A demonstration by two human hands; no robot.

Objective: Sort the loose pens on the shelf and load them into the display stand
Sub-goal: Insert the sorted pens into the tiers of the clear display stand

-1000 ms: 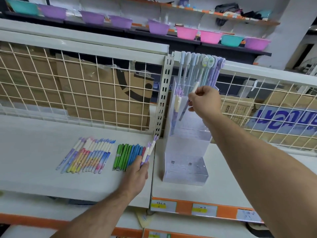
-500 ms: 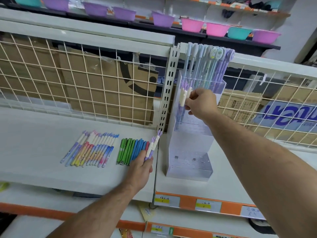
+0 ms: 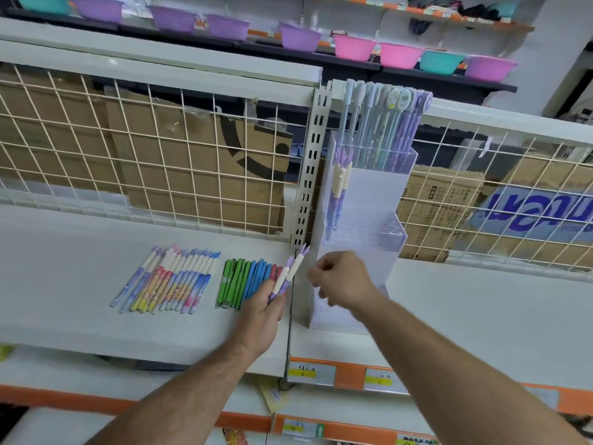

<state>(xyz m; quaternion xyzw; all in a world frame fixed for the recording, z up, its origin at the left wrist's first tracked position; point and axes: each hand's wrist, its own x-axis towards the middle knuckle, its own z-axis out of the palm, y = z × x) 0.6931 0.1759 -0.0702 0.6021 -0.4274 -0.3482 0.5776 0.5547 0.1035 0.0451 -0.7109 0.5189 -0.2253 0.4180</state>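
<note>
Pens point(image 3: 179, 281) lie loose in two rows on the shelf point(image 3: 64, 300). My left hand point(image 3: 261, 311) pinches two purple pens point(image 3: 290, 273), tips up, just beside the clear display stand point(image 3: 369, 232). My right hand point(image 3: 341, 281) hovers near them, fingers curled, empty as far as I can see. Stocked pens point(image 3: 340, 184) stand upright in the stand.
</note>
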